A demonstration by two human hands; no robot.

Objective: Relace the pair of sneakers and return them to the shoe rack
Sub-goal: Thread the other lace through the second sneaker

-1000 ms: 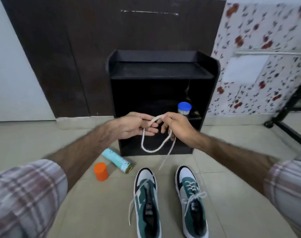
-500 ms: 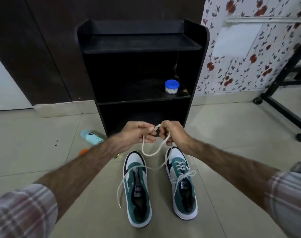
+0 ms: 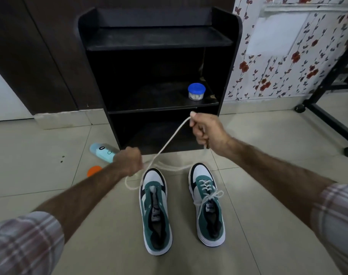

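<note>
Nearest, two teal-and-white sneakers sit side by side on the tiled floor, toes toward the rack: the right sneaker (image 3: 208, 205) is laced and tied in a bow, while the left sneaker (image 3: 156, 211) shows bare eyelets and an open tongue. Above their toes, the hands that were pinched together half a second ago have drawn apart, stretching the lace (image 3: 169, 141) out between them. The left hand (image 3: 129, 162) is fisted around one part, with a loop hanging below it, and the right hand (image 3: 206, 132), raised higher, has its fingers curled round the other part. That looks like straightening the lace before threading the left sneaker, so the task is roughly half done. Beyond stand the black rack (image 3: 157, 76), with a blue-lidded jar (image 3: 196, 91) on its middle shelf.
</note>
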